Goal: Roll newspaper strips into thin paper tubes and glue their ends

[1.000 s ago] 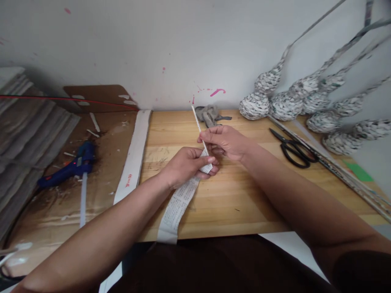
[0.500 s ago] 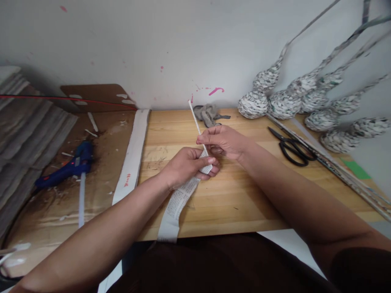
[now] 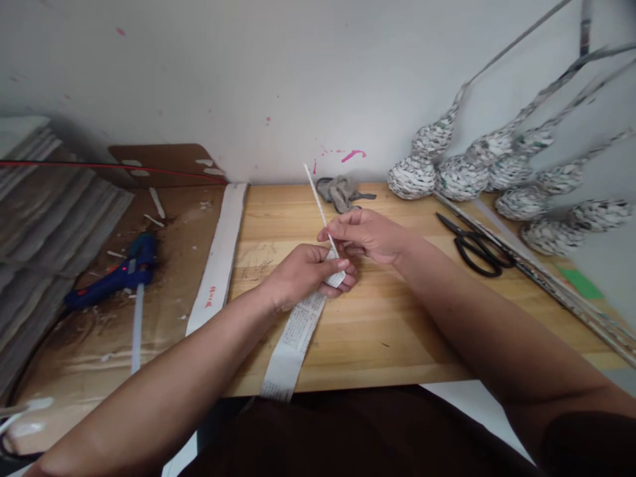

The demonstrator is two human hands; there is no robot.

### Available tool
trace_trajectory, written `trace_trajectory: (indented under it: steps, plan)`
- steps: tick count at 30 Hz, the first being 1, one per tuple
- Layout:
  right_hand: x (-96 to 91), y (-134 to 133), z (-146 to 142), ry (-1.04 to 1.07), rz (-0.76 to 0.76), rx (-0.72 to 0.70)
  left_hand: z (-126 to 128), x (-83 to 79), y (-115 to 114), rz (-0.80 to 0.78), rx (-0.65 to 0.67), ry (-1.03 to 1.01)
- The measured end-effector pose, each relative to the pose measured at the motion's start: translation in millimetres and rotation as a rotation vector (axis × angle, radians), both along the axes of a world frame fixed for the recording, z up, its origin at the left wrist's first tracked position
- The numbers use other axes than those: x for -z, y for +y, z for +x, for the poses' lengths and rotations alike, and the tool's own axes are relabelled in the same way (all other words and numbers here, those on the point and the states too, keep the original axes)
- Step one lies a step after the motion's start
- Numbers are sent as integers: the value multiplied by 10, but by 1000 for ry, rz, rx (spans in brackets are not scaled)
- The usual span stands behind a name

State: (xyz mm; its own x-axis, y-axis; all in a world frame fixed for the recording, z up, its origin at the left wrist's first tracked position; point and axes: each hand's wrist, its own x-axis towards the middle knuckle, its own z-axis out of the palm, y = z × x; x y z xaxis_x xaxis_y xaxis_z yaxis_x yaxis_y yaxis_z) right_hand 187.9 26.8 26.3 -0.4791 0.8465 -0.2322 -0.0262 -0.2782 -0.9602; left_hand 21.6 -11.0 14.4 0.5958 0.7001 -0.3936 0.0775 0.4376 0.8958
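Note:
A strip of printed newspaper (image 3: 295, 338) runs up from the table's front edge into my left hand (image 3: 315, 268), which pinches it between thumb and fingers. Above that hand the paper is rolled into a thin tube (image 3: 316, 195), slanting up and to the left toward the wall. My right hand (image 3: 365, 235) is closed on the lower part of this tube, thumb and index finger pinching it just above my left hand. The other fingers of my right hand curl beneath and are partly hidden.
A grey cloth (image 3: 342, 192) lies behind my hands. To the right are black scissors (image 3: 474, 245), long paper rods (image 3: 536, 275) and several woven paper gourds (image 3: 412, 177). On the left are a stack of white strips (image 3: 218, 258), a blue glue gun (image 3: 129, 268) and piled paper (image 3: 50, 232).
The view has shifted slightly, so everything sits a little lower. The strip's loose part hangs straighter now. Both hands keep their hold on the paper, with the right fingers slightly changed.

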Motion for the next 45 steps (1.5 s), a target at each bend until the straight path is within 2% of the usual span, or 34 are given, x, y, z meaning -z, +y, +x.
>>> trace_trajectory:
  steps: [2,6,11,16,21,26,31,36,39,41,43,45]
  plan:
    - [-5,-6,-4,-9,-22,-43,-3,4,1,-4,-2,-4]
    - [10,-8,-18,14,-32,77,-8,10,9,-3,5,1]
    - [19,-1,0,13,-21,-53,-16,22,22,19,19,4]
    - [20,-16,-26,39,-28,91,-16,13,19,40,18,14]
    - [8,-26,-30,16,-25,-45,-19,13,24,6,4,-2]
    - [38,-15,-44,37,-42,91,-13,-6,20,1,3,3]
    - [13,-6,0,19,-8,-60,-24,4,27,-10,20,-3]
    - [0,-33,-71,-13,32,128,-27,15,29,18,32,14]
    - [54,3,-67,-108,173,181,-28,-10,34,11,24,22]
    - [119,72,-3,-266,417,292,-32,-28,42,2,7,21]
    - [197,167,91,-550,701,423,-35,-40,51,-10,-14,15]
    - [270,264,178,-928,872,417,-36,-47,58,-19,-32,6]
